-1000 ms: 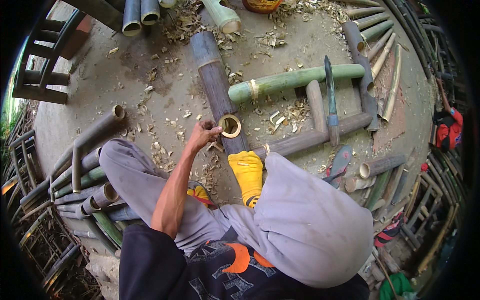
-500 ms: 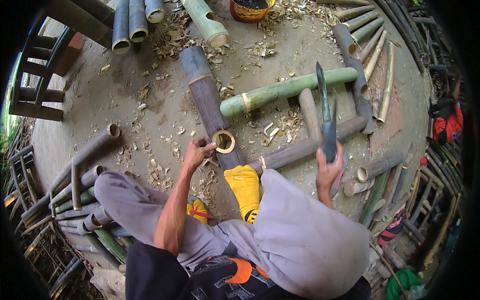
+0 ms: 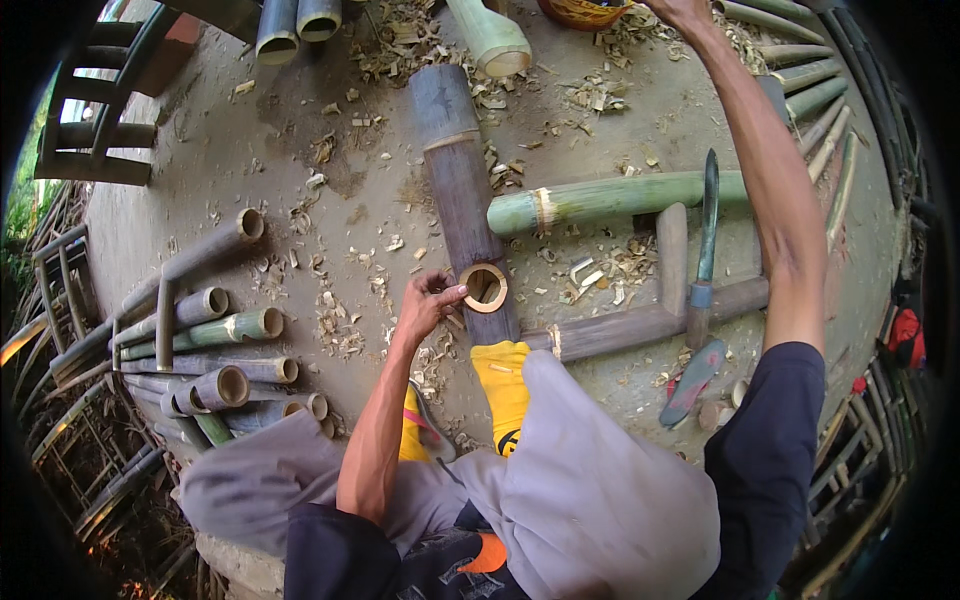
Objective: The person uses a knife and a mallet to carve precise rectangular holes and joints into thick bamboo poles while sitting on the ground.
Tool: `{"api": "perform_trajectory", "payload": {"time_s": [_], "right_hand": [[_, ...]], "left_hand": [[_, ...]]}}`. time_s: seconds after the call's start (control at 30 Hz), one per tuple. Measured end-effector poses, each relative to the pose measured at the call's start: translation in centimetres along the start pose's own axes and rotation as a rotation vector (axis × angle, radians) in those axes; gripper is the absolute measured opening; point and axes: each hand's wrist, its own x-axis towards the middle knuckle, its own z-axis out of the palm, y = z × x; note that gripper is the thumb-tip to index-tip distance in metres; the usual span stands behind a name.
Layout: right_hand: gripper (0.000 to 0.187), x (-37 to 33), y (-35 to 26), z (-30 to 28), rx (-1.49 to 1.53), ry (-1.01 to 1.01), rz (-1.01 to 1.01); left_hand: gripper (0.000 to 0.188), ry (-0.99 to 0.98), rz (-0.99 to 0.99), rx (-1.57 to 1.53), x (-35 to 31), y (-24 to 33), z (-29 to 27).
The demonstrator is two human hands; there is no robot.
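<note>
The left hand is holding its thumb and fingers close together, and a fingertip is touching the pale rim of the tube. The tube's round, hollow end is facing up at the near part of the dark pole; whether it is sitting in the pole or on it, I cannot tell. A foot in a yellow sock is resting at the pole's near end, hiding it.

The right hand is showing only partly at the top edge, near the bucket, well apart from the tube; I cannot tell whether it is gripping anything. The right forearm is passing over the right end of the green pole. That pole's left end is lying right at the side of the dark pole.

Nearer the body, a brown pole is running to the right from beside the sock, and a short piece is meeting it at an angle. The knife is lying across the green and brown poles, its blade pointing away from the person. A sandal is lying just below the handle. Shavings are littering the floor, and more tubes are lying stacked at the left.
</note>
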Motion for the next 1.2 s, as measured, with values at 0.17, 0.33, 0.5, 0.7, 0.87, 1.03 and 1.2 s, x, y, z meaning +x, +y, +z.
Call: {"api": "perform_trajectory", "payload": {"time_s": [0.17, 0.33, 0.5, 0.7, 0.87, 1.03, 1.2], "right_hand": [[0.041, 0.0, -0.5, 0.5, 0.243, -0.187, -0.029], [0.064, -12.7, -0.3, -1.0, 0.56, 0.241, 0.084], [0.067, -29.7, -3.5, -6.1, 0.935, -0.573, 0.203], [0.083, -38.5, -7.6, -6.8, 0.748, -0.848, -0.34], [0.076, -34.5, -7.3, -4.8, 0.113, -0.921, -0.815], [0.069, -29.9, -8.2, -4.1, 0.06, -0.911, -1.033], [0.077, -30.5, -9.8, -4.3, 0.109, -1.309, -0.785]], "left_hand": [[0.024, 0.015, 0.025, -0.026, -0.7, -0.4, -0.4], [0.024, 0.192, 0.106, -0.025, -2.1, -0.1, 1.2], [0.035, -0.08, 0.15, -0.34, -6.3, 3.1, 5.5], [0.057, -0.574, -0.069, -0.961, -7.0, 2.5, 11.1], [0.044, -0.387, -0.333, -1.191, -4.9, 1.9, 13.1], [0.042, -0.3, -0.317, -1.408, -4.5, 2.6, 14.3], [0.039, -0.232, -0.752, -1.231, -5.5, 4.0, 11.6]]}}
